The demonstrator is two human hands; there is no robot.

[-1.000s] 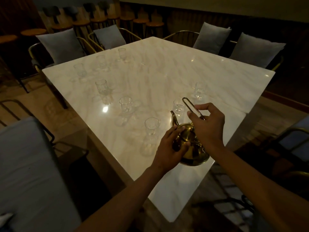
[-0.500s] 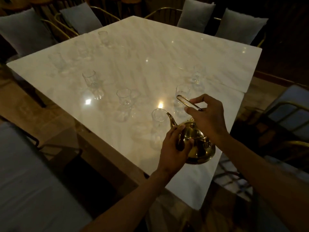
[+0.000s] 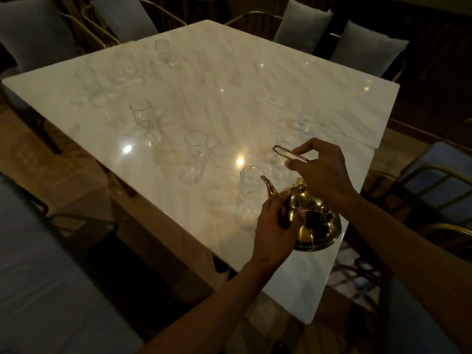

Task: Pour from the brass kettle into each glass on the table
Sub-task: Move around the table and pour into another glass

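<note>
Presently the brass kettle (image 3: 315, 221) is held above the table's (image 3: 229, 72) near corner: its handle is pinched by the right hand (image 3: 323, 172), its body cupped by the left hand (image 3: 275, 226). Its spout is pointed at the nearest glass (image 3: 249, 182), just beside it.

A brass kettle (image 3: 315, 221) sits tilted over the near corner of the marble table (image 3: 229, 72), toward 5 o'clock. The right hand (image 3: 323, 169) pinches its looped handle (image 3: 288, 153) from above; the left hand (image 3: 274, 226) cups the kettle's side at 9 o'clock. The spout (image 3: 268, 185) meets the rim of the nearest glass (image 3: 249, 182). More glasses stand toward 10 and 11 o'clock, two toward 1 o'clock. Cushioned chairs (image 3: 304, 26) ring the far edges.
</note>
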